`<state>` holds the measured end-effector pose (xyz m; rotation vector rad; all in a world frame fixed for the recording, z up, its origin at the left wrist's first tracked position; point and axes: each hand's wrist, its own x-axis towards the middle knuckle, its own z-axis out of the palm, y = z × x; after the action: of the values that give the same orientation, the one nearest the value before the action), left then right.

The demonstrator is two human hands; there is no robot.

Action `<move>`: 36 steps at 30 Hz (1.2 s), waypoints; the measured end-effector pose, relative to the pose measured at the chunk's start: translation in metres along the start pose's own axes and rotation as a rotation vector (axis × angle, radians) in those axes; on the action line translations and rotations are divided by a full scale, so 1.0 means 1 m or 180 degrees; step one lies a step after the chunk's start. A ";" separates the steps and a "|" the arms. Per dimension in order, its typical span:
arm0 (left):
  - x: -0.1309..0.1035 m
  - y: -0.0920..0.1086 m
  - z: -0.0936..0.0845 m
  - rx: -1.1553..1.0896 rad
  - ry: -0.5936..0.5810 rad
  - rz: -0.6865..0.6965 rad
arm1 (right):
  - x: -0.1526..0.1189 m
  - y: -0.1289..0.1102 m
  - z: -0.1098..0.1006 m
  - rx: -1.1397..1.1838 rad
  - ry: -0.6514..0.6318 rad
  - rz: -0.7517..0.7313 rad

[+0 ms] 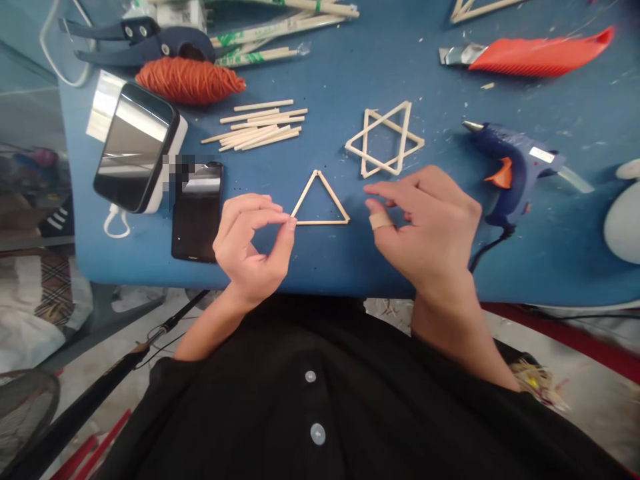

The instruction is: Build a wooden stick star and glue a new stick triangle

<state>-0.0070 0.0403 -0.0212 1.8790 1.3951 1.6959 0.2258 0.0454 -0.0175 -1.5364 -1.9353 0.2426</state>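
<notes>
Pinching the stick triangle [321,203] at its corner on the counter [350,260], the left hand [250,247] steadies it, seemingly mid-assembly, while the right hand [425,227] hovers beside it, fingers loosely spread, holding nothing.

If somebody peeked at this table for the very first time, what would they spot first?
Probably the wooden stick triangle in the middle of the blue table, with the left hand pinching its left corner and the right hand open beside it, apart. Just behind sits a six-pointed stick star, and to the right lies a blue glue gun.
</notes>
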 end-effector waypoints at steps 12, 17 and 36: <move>-0.001 0.002 -0.001 0.0048 0.0275 0.0092 | 0.013 0.000 0.017 0.0044 -0.0593 0.0116; -0.003 0.001 -0.002 0.0137 0.0305 0.0102 | 0.016 -0.006 0.007 0.0222 -0.0375 -0.0034; -0.010 0.000 -0.001 0.0531 0.0287 0.0090 | 0.024 -0.024 0.016 -0.0393 -0.0821 -0.0361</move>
<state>-0.0062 0.0325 -0.0269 1.9381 1.5971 1.7464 0.1946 0.0647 -0.0083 -1.5283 -2.2691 0.2885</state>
